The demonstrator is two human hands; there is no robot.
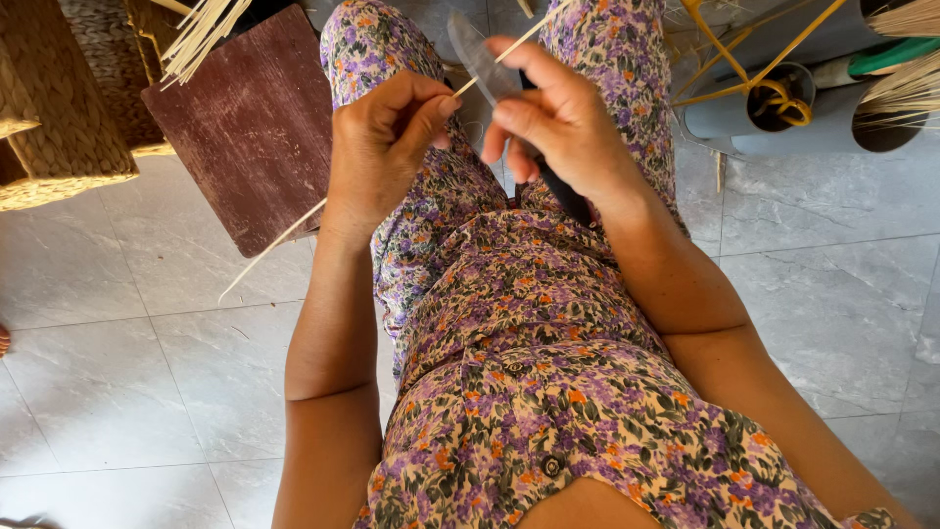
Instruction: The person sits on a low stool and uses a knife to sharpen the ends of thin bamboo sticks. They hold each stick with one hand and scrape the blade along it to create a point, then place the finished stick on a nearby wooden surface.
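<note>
Left hand (382, 147) pinches a thin pale strip (284, 235), thumb and fingers clamped on it above the lap. The strip slants from the near left floor up to the far right. Right hand (558, 122) grips a dark-handled knife (485, 59), blade touching the strip. A dark red board (245, 127) lies left; grey tubes (783, 118) lie far right.

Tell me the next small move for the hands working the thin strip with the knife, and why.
Probably draw the strip a little further through with the left hand. That hand pinches it just beside the knife blade, which the right hand presses against it, and a long length trails down past the wooden board.
</note>
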